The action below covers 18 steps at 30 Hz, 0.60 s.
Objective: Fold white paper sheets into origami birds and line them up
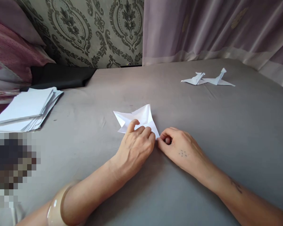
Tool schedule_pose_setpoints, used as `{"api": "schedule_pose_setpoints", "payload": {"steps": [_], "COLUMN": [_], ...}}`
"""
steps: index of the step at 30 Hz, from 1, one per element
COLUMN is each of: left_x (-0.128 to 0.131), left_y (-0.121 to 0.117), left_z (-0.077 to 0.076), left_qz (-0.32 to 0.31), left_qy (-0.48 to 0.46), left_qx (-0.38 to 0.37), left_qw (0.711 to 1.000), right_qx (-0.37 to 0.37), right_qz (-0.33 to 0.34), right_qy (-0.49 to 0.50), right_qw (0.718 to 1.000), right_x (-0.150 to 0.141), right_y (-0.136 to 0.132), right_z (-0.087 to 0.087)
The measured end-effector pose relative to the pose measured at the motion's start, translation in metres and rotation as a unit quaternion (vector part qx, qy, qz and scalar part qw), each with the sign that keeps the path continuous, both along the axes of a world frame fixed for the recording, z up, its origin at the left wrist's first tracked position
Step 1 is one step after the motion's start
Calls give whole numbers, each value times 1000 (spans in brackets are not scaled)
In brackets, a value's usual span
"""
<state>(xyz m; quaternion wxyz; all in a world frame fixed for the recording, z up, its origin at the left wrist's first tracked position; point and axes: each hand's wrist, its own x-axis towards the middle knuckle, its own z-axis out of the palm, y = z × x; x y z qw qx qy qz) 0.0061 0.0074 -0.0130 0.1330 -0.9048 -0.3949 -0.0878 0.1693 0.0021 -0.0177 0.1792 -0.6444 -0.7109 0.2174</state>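
Observation:
A partly folded sheet of white paper (143, 114) lies on the grey cloth surface, with pointed flaps standing up at its far and left sides. My left hand (138, 141) is over its near part, fingers curled down and pressed on the paper, index finger bent; the fingertips are partly hidden. At the paper's near right corner, my right hand (176, 141) pinches the tip between thumb and index finger.
Two folded white paper birds (196, 79) stand at the back right. A stack of white paper sheets (25, 105) lies at the left, in front of a black folded cloth (61, 75). Purple curtains (191, 28) hang behind. A blurred patch covers the lower left.

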Motion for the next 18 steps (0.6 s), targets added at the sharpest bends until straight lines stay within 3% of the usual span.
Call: {"api": "schedule_pose_setpoints", "payload": {"steps": [4, 14, 18], "left_x": [0, -1, -1], "left_y": [0, 1, 1], "left_z": [1, 2, 2], "left_qz": [-5, -13, -11], "left_qy": [10, 22, 19], "left_qx": [8, 14, 9], "left_qw": [1000, 1000, 1000], "right_qx": [-48, -61, 24], "right_qz": [-9, 23, 50], "right_qy": [-4, 12, 44], "right_qw": [999, 998, 997], "right_x": [1, 22, 24], "right_y": [5, 8, -4], "right_z": [3, 0, 0]}}
